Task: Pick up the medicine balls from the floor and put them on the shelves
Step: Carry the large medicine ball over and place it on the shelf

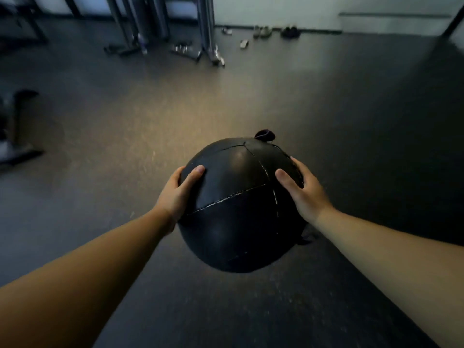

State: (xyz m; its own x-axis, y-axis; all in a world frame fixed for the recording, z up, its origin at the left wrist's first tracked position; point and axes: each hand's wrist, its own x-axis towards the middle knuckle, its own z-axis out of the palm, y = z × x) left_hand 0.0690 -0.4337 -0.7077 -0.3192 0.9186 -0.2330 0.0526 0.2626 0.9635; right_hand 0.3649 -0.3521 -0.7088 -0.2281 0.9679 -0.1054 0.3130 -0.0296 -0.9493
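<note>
A large black stitched-leather medicine ball (241, 204) is clasped at centre between both bare hands, the left hand (179, 190) at nine o'clock and the right hand (302, 190) at three. Beneath lies a dark speckled rubber floor (125, 126). Metal rack legs (208, 33) stand at twelve o'clock.

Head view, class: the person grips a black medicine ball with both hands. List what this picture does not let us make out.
- Underside of the medicine ball: hidden by its own bulk, so ball-to-floor contact is unclear.
- Fingers of the left hand and right hand: wrapped behind the ball.
- Shelves: none recognisable in this view.
- Small items by the far wall: too small and blurred.
</note>
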